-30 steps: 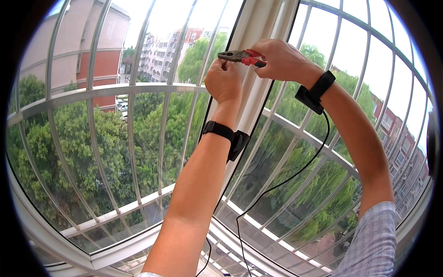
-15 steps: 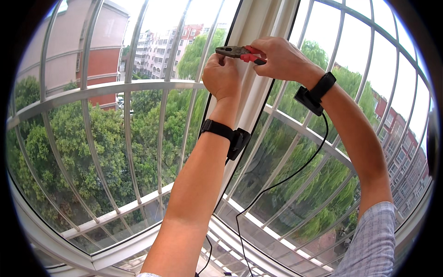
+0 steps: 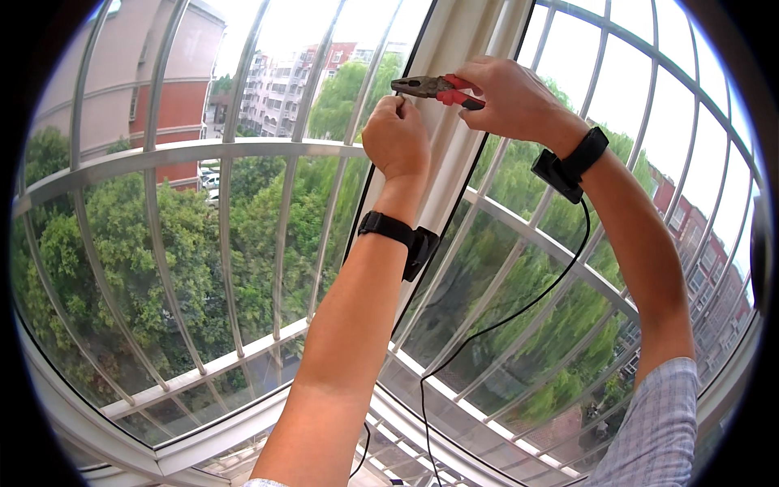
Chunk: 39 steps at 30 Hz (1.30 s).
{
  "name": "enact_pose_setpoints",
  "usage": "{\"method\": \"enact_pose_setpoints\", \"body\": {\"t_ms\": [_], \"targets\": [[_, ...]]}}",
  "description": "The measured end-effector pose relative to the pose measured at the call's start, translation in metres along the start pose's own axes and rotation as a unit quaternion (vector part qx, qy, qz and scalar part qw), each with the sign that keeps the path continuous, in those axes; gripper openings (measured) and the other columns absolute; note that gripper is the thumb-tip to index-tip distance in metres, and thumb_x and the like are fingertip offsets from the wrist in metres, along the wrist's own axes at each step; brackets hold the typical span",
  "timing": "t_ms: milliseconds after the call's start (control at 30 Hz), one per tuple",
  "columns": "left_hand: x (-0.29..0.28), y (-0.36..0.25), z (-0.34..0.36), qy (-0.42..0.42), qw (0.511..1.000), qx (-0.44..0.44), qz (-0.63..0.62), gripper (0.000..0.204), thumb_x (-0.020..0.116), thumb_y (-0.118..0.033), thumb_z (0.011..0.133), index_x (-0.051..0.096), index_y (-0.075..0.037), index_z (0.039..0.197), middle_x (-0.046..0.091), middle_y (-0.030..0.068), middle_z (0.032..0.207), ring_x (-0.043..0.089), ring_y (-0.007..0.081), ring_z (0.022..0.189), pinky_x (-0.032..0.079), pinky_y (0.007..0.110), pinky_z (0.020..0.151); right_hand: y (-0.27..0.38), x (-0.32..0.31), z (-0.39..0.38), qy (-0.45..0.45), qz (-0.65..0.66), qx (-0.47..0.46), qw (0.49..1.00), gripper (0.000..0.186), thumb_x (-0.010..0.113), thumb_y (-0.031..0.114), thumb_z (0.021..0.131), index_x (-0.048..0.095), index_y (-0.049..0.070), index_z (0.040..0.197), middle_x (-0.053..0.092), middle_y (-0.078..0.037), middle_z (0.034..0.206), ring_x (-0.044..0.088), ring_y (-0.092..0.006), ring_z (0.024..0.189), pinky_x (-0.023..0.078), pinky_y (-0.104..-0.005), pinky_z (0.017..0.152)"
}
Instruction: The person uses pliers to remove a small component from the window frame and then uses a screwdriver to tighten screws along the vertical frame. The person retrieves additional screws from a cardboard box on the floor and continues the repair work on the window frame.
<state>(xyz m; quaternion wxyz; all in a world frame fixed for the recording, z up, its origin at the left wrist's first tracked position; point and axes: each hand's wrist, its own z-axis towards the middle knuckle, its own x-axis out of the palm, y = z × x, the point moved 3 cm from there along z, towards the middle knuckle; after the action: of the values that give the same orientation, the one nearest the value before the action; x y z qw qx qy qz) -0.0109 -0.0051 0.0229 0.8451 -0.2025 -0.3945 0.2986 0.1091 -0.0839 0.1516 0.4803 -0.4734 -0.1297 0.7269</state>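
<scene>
Combination pliers (image 3: pixel 428 87) with red and black handles and dull metal jaws are gripped in my right hand (image 3: pixel 515 99), raised in front of the window's corner post. Their jaws point left and lie just above the fingertips of my left hand (image 3: pixel 395 140). That hand is closed, thumb against the curled fingers. A tiny tip seems to show at the pinch, too small to name. Behind both hands stands the cream corner post (image 3: pixel 448 49).
Glass panes meet at the corner, with metal security bars (image 3: pixel 227 149) outside them. Trees (image 3: pixel 122 260) and buildings lie beyond. Black straps with small boxes (image 3: pixel 558 175) sit on both wrists. A black cable (image 3: pixel 495 325) hangs from the right one.
Both hands and the pliers have shifted slightly to the right in the picture. The jaws now sit a little more clearly above my left fingertips. Both grips look the same.
</scene>
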Motion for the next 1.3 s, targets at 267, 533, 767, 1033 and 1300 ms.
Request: {"method": "enact_pose_setpoints", "body": {"t_ms": [267,533,767,1033,1300], "targets": [[-0.001,-0.006,0.002,0.014,1.0,-0.004,0.025,0.017,0.062,-0.016,0.091,0.072,-0.005,0.083,0.071,0.018,0.078,0.069,0.0386,0.072,0.054,0.046,0.066,0.007,-0.006,-0.001,0.054,-0.072,0.049,0.995,0.038,0.072,0.016,0.075,0.071,0.003,0.111,0.067,-0.014,0.09,0.067,-0.0335,0.083,0.055,-0.0428,0.077],[0.0,-0.003,0.0,-0.01,0.999,0.026,0.034,0.016,0.062,-0.015,0.091,0.072,-0.005,0.084,0.071,0.0173,0.078,0.069,0.038,0.073,0.054,0.046,0.067,0.011,-0.004,0.002,-0.021,-0.025,0.018,0.999,0.039,0.072,0.017,0.075,0.071,0.002,0.111,0.067,-0.015,0.09,0.069,-0.0323,0.082,0.056,-0.0428,0.074],[-0.001,-0.006,0.001,0.009,0.999,0.008,0.035,0.016,0.063,-0.017,0.09,0.073,-0.005,0.085,0.071,0.0183,0.078,0.069,0.0378,0.072,0.054,0.045,0.066,0.018,-0.019,0.002,-0.091,0.011,0.024,0.995,0.035,0.071,0.019,0.077,0.071,0.001,0.107,0.067,-0.015,0.089,0.068,-0.0322,0.084,0.056,-0.0419,0.076],[-0.002,-0.001,-0.002,0.008,0.999,-0.013,0.029,0.017,0.065,-0.018,0.089,0.075,-0.005,0.084,0.072,0.0183,0.078,0.07,0.0376,0.072,0.055,0.045,0.066,0.0,-0.005,-0.006,0.039,-0.033,0.071,0.996,0.039,0.07,0.019,0.077,0.07,0.0,0.111,0.066,-0.017,0.086,0.066,-0.0326,0.076,0.054,-0.0429,0.071],[0.001,-0.003,0.0,0.009,0.999,0.004,0.039,0.016,0.064,-0.016,0.091,0.072,-0.004,0.084,0.072,0.0183,0.079,0.07,0.0392,0.073,0.055,0.047,0.066,0.006,0.004,0.0,0.054,-0.038,0.002,0.998,0.038,0.07,0.02,0.076,0.07,0.001,0.11,0.065,-0.014,0.085,0.066,-0.03,0.077,0.053,-0.0419,0.071]]}}
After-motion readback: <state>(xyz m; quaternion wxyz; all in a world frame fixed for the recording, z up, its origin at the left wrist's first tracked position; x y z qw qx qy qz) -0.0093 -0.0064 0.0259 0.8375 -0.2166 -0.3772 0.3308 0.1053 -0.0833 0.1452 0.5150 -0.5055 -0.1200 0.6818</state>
